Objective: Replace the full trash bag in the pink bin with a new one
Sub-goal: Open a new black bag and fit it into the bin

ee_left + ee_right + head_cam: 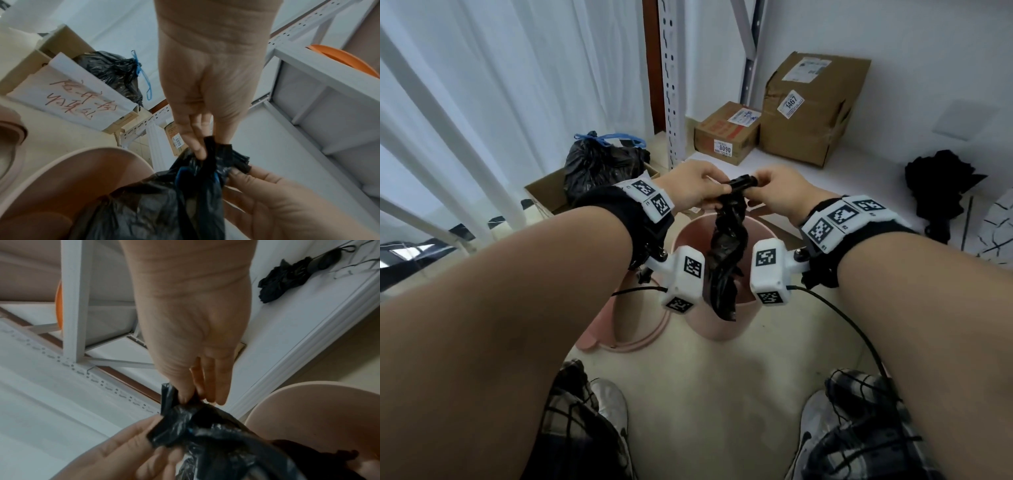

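Fingers [197, 149] of both hands pinch the crumpled black plastic bag [726, 260] at 12 o'clock above the round pink plastic bin [722, 325]; light, limp, slippery: grip the mouth edges.

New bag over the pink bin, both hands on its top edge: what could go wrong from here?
1. The bag is still a twisted rope; both hands pinch the same bunched edge, so the layers may not separate and the mouth may stay shut.
2. The grip is fingertips only; it could slip.
3. Wrist cables hang near the bin and could snag its rim.
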